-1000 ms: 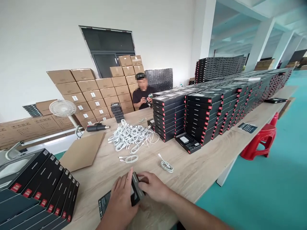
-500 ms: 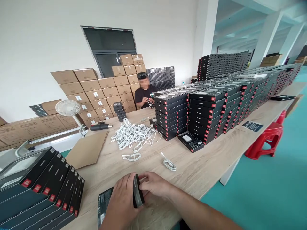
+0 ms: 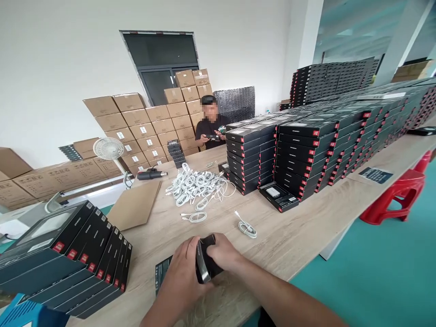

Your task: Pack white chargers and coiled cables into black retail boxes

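Note:
Low over the near part of the table, both hands grip a black printed box point(image 3: 202, 264). My left hand point(image 3: 182, 270) is wrapped over its side, hiding much of it. At the end facing right, my right hand point(image 3: 223, 254) holds the edge, with its thumb against a dark flap that stands out from the box. A printed dark panel point(image 3: 161, 272) shows left of my left hand; whether it belongs to the same box I cannot tell. Beyond my right hand lies a coiled white cable point(image 3: 247, 228). Another coiled cable point(image 3: 196, 217) rests farther left.
A tangled cable pile point(image 3: 195, 186) lies mid-table near a heat gun point(image 3: 151, 174) and cardboard sheet point(image 3: 136, 204). Black boxes stand in a left stack point(image 3: 91, 254) and right rows point(image 3: 293, 154). An open box point(image 3: 279, 196) holds something white. A co-worker point(image 3: 213, 125) sits opposite.
My right hand has turned over the box end, and the flap now stands farther out, showing more dark surface. The view has shifted slightly. Across the table, the co-worker's hands have moved.

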`<action>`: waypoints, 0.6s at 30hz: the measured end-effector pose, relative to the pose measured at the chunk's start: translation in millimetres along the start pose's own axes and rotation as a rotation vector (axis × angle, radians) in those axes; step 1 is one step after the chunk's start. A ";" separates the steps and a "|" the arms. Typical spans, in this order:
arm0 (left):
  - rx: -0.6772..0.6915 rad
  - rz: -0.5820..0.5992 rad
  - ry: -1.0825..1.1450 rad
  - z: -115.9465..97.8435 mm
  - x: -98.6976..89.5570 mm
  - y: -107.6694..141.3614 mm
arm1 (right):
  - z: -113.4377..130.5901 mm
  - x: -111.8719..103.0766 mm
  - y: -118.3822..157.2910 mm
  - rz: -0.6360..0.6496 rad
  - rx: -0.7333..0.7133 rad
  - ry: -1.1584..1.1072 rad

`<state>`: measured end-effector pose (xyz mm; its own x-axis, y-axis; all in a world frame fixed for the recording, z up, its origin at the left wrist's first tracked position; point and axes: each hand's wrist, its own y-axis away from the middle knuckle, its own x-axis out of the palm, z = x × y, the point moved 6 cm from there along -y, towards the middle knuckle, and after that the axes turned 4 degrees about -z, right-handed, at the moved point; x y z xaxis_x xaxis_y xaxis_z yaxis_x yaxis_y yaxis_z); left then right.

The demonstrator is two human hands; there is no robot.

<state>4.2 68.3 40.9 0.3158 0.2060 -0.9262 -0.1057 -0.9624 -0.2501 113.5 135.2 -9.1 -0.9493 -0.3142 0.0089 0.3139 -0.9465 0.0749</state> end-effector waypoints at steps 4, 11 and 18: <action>-0.024 -0.078 -0.066 9.4 -4.5 -0.6 | 19.3 -6.6 5.8 -0.112 -0.281 0.130; 0.046 -0.306 -0.301 10.2 -1.1 1.4 | 28.4 7.3 9.6 -0.081 -0.447 0.466; -0.087 -0.247 -0.330 30.3 -4.5 -0.8 | 10.7 -12.4 -13.1 -0.054 -0.036 -0.350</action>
<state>-25.7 73.5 36.6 0.0015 0.4644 -0.8856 0.0200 -0.8854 -0.4643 121.0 152.3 0.4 -0.9104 -0.2249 0.3472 0.2573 -0.9651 0.0495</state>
